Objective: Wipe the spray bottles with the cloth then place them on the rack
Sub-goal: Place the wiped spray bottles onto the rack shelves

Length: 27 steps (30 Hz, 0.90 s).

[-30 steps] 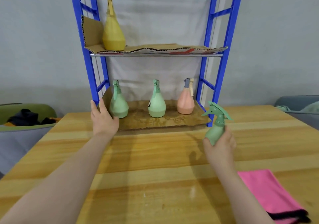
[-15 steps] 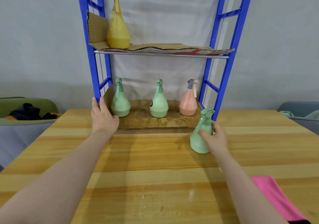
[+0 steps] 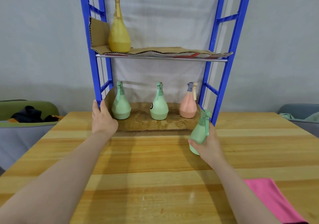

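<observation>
Spray bottle (image 3: 199, 134) near-upright, top tilted right, nozzle toward camera.

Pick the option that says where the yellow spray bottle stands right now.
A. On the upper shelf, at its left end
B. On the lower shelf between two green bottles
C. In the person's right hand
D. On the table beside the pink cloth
A: the yellow spray bottle stands upright on the cardboard liner at the left end of the upper shelf of the blue rack.

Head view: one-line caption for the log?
Right hand holds a green spray bottle before the blue rack; left hand steadies its post.
</observation>
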Motion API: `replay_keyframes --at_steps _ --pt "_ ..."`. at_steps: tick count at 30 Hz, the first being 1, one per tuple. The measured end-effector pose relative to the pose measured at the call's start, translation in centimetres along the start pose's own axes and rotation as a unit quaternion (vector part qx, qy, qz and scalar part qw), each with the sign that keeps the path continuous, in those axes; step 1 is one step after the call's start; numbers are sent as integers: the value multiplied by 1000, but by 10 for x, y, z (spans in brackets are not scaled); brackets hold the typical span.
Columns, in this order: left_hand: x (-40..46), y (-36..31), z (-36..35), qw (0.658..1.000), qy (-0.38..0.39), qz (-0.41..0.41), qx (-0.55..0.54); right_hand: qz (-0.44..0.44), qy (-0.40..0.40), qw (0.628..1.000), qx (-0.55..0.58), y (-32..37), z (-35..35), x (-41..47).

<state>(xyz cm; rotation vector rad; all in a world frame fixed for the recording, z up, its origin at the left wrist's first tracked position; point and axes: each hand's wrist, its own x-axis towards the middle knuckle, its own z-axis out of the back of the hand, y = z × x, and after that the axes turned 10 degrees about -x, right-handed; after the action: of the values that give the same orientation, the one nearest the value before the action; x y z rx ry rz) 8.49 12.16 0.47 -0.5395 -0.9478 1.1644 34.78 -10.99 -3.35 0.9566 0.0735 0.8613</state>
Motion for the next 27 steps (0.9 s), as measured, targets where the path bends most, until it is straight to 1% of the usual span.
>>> replay_keyframes --at_steps 4,8,15,18,22,27 --pt "4 -7 5 1000 3 -4 7 21 -34 999 5 29 13 5" --pt "13 -17 13 999 -13 -30 -2 43 -55 997 19 79 41 16" --pt "37 -38 33 997 -20 -75 -5 135 -105 984 43 170 101 54" --pt "44 -45 39 997 -18 -79 -13 161 -122 978 44 200 121 69" --pt "50 -48 42 997 -14 -72 -16 180 -135 973 42 227 137 97" --pt "56 -37 46 995 -15 -99 -13 161 -123 979 34 239 136 149"
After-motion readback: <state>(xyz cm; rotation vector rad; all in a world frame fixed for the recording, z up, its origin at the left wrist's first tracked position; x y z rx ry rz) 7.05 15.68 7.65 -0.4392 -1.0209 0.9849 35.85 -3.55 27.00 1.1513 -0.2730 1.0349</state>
